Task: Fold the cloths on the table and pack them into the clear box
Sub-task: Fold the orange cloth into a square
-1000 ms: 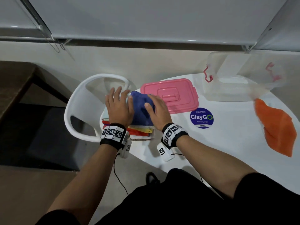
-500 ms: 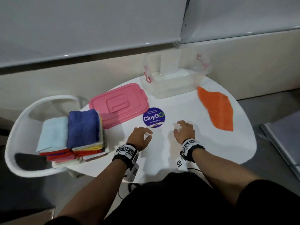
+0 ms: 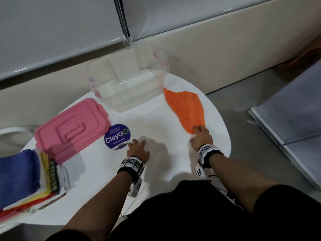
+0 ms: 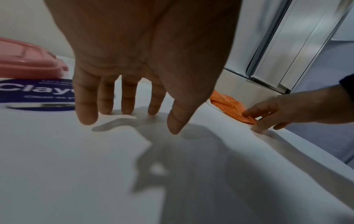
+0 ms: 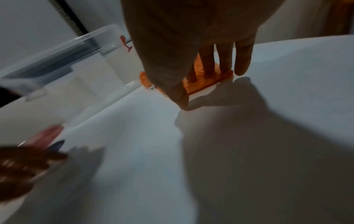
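Head view: the right hand [image 3: 201, 138] lands straight fingers [image 5: 226, 60] on the near corner of the flat orange terry cloth [image 3: 186, 110], thumb on the bare white round table [image 3: 156, 122], nothing pinched yet. That cloth lies just right of the open clear plastic box [image 3: 128, 91]. It looks light, limp and grippy, likely to drag easily. Best hold, I'd say: pinch this near corner, then a second corner. The left hand [image 3: 138, 150] hovers beside, fingers [image 4: 86, 106] spread, holding nothing.

Cafeteria/pantry-type spot; ClayGo sticker [image 3: 117, 136] on round white table [image 3: 156, 119].
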`<control>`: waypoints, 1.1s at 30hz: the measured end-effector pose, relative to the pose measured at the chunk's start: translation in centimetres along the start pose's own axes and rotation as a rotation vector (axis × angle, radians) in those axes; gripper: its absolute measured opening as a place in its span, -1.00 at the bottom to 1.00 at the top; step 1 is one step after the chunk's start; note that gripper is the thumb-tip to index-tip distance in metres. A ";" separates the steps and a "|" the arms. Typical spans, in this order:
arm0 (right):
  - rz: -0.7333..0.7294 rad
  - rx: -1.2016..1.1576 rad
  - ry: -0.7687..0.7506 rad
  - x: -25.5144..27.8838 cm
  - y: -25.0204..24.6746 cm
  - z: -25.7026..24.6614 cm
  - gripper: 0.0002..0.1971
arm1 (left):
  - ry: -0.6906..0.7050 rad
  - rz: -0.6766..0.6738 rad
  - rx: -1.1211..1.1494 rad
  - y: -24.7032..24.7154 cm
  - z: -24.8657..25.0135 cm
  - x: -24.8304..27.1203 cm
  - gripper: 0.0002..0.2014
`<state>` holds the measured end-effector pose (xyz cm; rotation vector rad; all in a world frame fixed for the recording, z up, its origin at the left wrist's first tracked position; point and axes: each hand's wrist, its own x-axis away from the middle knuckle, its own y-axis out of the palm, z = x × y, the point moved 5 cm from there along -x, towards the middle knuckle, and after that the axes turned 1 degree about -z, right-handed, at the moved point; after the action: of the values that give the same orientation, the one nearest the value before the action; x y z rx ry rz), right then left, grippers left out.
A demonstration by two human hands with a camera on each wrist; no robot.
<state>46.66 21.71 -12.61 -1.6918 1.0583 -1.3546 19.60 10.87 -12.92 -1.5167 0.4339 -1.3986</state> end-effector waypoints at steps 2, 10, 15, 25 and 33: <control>0.018 0.110 -0.061 -0.3 -0.1 -0.3 -0.54 | -0.010 0.015 0.016 0.3 1.5 -0.1 -0.41; 0.053 0.172 -0.141 -1.4 -0.8 -1.1 -0.67 | 0.116 0.004 0.130 0.7 6.6 0.2 -0.56; 0.097 -0.106 -0.427 0.6 -2.0 -4.7 -0.82 | 0.182 0.010 0.321 -0.1 7.4 0.1 -0.29; -0.176 -0.864 -0.470 2.7 -7.5 -14.0 -0.89 | 0.272 0.295 0.748 -6.7 4.6 1.4 -0.71; -0.232 -1.125 -0.320 2.7 -10.0 -17.3 -0.88 | 0.333 0.314 1.040 -10.1 3.2 3.1 -0.65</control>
<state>31.64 22.68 0.77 -2.7701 1.5935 -0.5100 19.85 14.25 -2.39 -0.3591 0.0818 -1.2945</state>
